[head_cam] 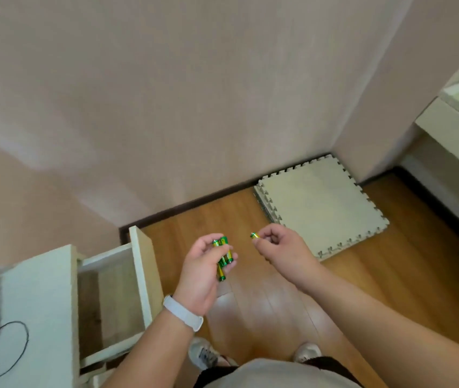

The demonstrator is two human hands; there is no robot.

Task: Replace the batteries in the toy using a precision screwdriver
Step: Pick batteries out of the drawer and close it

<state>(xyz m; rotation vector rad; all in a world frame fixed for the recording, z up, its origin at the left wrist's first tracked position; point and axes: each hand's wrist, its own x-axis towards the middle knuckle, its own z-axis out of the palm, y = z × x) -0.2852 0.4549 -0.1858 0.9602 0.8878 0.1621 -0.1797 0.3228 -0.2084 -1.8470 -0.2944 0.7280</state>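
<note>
Left hand (204, 268) clasps a bundle of green batteries (223, 257) in curled fingers; right hand (278, 247) pinches one battery (254, 235) at its fingertips.

Pale wooden drawer (141, 270) lower left; cream foam puzzle mat (320, 208) right of centre on brown plank floor (264, 301); green batteries (225, 256) in left hand (200, 273) at centre, single battery (254, 235) in right hand (281, 247) beside.

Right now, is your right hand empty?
No, the right hand pinches a single battery, while the left hand grips a bunch of batteries.
</note>
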